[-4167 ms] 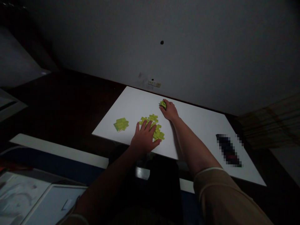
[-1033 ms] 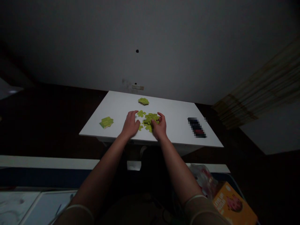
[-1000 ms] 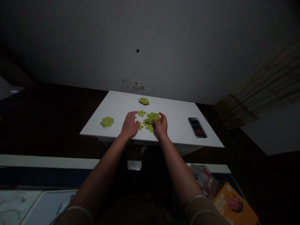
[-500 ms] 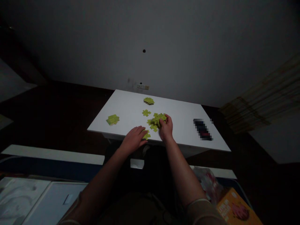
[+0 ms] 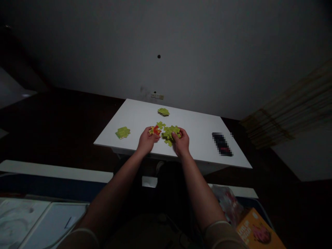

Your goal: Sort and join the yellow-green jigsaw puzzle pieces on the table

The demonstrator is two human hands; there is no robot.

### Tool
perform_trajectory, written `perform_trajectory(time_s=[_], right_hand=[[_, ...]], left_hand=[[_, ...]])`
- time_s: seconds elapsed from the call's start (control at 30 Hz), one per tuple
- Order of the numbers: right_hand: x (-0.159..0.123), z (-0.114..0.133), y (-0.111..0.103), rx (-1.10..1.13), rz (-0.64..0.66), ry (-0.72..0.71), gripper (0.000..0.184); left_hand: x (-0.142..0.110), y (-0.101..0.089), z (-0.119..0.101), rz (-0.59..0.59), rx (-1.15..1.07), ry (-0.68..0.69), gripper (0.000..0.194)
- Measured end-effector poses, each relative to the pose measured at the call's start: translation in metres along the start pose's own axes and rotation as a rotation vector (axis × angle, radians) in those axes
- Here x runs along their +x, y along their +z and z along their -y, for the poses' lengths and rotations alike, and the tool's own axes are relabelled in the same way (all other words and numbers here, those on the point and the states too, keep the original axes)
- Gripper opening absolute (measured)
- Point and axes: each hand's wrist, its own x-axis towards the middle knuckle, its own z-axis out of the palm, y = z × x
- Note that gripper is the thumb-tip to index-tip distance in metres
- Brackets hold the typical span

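Observation:
My left hand (image 5: 147, 140) is closed on a puzzle piece (image 5: 157, 130) whose red and yellow printed face shows. To its right, my right hand (image 5: 181, 141) grips a bunch of green puzzle pieces (image 5: 171, 131), thumb on top. Part of that bunch hangs low over the table, and I cannot tell whether the lowest piece touches it. Just behind my left hand a single green puzzle piece (image 5: 161, 125) lies on the white table (image 5: 197, 124). One pile of green pieces (image 5: 163, 111) sits near the far edge, another pile (image 5: 122, 132) toward the left end.
A dark, pixelated object (image 5: 222, 144) lies at the table's right end. Close to me, an orange puzzle box (image 5: 259, 230) and a clear plastic bag (image 5: 229, 202) are at lower right. An open white box (image 5: 61, 219) is at lower left. A wall with a socket (image 5: 157, 96) stands behind the table.
My left hand has lifted a puzzle piece from the table's near edge and moved it up, its printed face now showing. My right hand still holds its bunch in nearly the same place.

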Motion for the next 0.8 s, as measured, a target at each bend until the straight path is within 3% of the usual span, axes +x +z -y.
perform_trajectory(time_s=[0.1,0.23,0.33,0.5,0.8], right_hand=[[0.000,0.001,0.001,-0.026,-0.010,0.009,0.058],[0.000,0.001,0.001,-0.014,-0.011,0.021,0.055],[0.002,0.000,0.001,0.046,-0.002,0.043,0.052],[0.005,-0.001,0.002,0.122,0.012,0.087,0.045],[0.000,0.008,0.002,0.032,0.141,0.076,0.055]], left_hand=[[0.012,0.009,-0.003,0.030,0.001,0.049,0.033],[0.011,0.014,-0.007,0.070,0.219,0.400,0.036],[0.007,0.016,-0.007,0.196,0.424,0.563,0.044],[0.005,0.019,-0.004,0.315,0.563,0.582,0.052],[-0.001,0.020,-0.009,0.391,0.631,0.565,0.073]])
